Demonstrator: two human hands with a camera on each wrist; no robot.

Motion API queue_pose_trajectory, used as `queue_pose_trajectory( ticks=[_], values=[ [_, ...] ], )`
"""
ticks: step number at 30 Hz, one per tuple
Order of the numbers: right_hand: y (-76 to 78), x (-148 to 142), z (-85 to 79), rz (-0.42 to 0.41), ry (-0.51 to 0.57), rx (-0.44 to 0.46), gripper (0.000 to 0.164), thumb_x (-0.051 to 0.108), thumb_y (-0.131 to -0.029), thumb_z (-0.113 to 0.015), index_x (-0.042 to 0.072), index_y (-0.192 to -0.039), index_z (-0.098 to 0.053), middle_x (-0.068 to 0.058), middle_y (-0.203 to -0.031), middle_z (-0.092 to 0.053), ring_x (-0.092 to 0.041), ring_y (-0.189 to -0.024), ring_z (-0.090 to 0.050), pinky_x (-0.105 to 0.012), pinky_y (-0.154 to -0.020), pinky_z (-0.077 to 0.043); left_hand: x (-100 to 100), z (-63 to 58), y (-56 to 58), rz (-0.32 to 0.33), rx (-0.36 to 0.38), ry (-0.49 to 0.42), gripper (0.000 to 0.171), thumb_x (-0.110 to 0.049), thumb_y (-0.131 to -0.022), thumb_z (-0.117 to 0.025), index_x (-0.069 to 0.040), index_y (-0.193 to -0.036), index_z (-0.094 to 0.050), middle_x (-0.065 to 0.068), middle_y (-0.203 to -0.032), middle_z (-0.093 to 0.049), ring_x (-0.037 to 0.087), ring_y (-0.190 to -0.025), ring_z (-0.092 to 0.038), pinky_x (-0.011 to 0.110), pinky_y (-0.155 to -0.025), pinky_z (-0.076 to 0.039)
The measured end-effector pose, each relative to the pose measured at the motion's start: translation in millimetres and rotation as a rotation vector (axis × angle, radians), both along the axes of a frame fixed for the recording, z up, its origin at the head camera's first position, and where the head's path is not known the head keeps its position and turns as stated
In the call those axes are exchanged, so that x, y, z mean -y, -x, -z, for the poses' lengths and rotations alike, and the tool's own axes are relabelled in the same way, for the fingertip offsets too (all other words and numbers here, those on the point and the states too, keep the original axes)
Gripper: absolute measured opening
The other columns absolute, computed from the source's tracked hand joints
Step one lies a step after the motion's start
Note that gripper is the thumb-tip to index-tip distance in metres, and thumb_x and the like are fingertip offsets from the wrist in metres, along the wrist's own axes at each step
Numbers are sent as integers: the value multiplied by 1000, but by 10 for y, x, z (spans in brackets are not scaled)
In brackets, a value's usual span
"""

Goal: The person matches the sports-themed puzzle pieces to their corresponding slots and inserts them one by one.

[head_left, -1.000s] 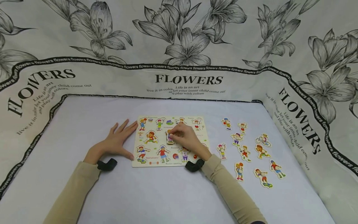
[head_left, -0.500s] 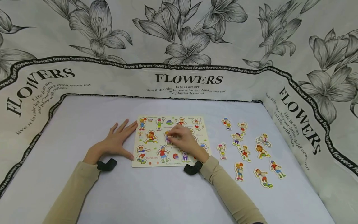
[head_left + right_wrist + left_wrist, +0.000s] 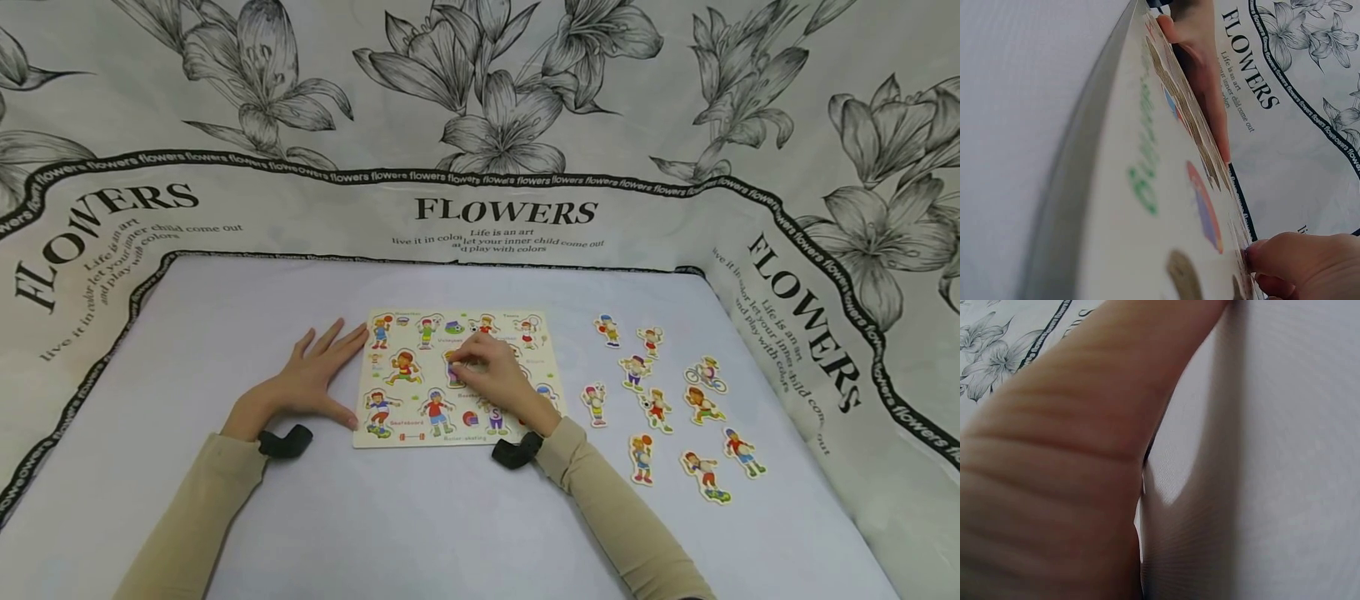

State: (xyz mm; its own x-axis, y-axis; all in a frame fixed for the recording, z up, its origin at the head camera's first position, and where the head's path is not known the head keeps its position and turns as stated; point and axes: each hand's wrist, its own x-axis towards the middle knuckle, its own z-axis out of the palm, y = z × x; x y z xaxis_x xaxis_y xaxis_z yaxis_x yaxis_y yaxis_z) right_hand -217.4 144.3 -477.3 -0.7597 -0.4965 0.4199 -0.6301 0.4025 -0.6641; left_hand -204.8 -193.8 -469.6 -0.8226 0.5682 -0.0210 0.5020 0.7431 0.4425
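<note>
A pale puzzle board (image 3: 362,400) printed with sports figures lies on the white-covered table in the head view. My right hand (image 3: 498,375) is over its middle, thumb and fingertips pinching a small figure-shaped puzzle piece (image 3: 452,379) with purple on it; the hand covers part of it. Whether that piece sits fully in its recess, I cannot tell. At the board's left edge my left hand (image 3: 315,375) lies with fingers spread, fingertips and thumb touching the edge. The right wrist view shows the board (image 3: 1116,250) edge-on, and the right hand's fingers (image 3: 1297,262) at its surface.
Several loose figure pieces lie right of the board, among them a cyclist (image 3: 706,376), a skateboarder (image 3: 706,477) and a basketball player (image 3: 641,460). A flower-printed curtain (image 3: 502,221) borders the table. Dark wrist mounts (image 3: 517,451) sit at both wrists.
My right hand has shifted slightly left with the piece, mostly in the first half second, and it is nearly still since then. The left hand and the loose pieces have stayed put.
</note>
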Motion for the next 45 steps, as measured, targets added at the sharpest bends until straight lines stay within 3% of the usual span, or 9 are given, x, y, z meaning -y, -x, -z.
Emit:
queue_pose_trajectory(
  ticks=[16, 28, 36, 45],
  values=[
    [-22, 11, -34, 14, 3, 66, 11, 10, -90, -74, 6, -100, -76, -3, -96, -65, -14, -88, -61, -31, -76, -49, 9, 17, 8, 0, -4, 4, 144, -76, -52, -81, -9, -160, -14, 8, -167, -9, 37, -151, 7, 60, -116, 11],
    [-42, 25, -60, 29, -6, 61, 11, 10, -90, -74, 7, -100, -76, -3, -96, -66, -14, -85, -59, -30, -75, -48, 9, 8, 7, 3, 1, 13, 142, -76, -55, -80, -8, -160, -14, 8, -167, -8, 38, -151, 8, 60, -116, 11],
    [-31, 30, -87, 49, 34, 109, 11, 15, -93, -71, 10, -101, -76, 3, -95, -66, -12, -82, -56, -29, -72, -49, 10, -4, 5, 1, 5, 23, 143, -77, -54, -80, -9, -160, -14, 8, -167, -8, 38, -151, 8, 60, -116, 12],
    [-92, -68, -263, 97, 34, 144, 14, 16, -96, -67, 8, -105, -75, 1, -98, -66, -14, -82, -59, -32, -70, -51, 9, 3, 1, 10, -2, -3, 141, -75, -55, -81, -8, -160, -14, 8, -167, -9, 38, -151, 7, 61, -116, 11]
  ],
)
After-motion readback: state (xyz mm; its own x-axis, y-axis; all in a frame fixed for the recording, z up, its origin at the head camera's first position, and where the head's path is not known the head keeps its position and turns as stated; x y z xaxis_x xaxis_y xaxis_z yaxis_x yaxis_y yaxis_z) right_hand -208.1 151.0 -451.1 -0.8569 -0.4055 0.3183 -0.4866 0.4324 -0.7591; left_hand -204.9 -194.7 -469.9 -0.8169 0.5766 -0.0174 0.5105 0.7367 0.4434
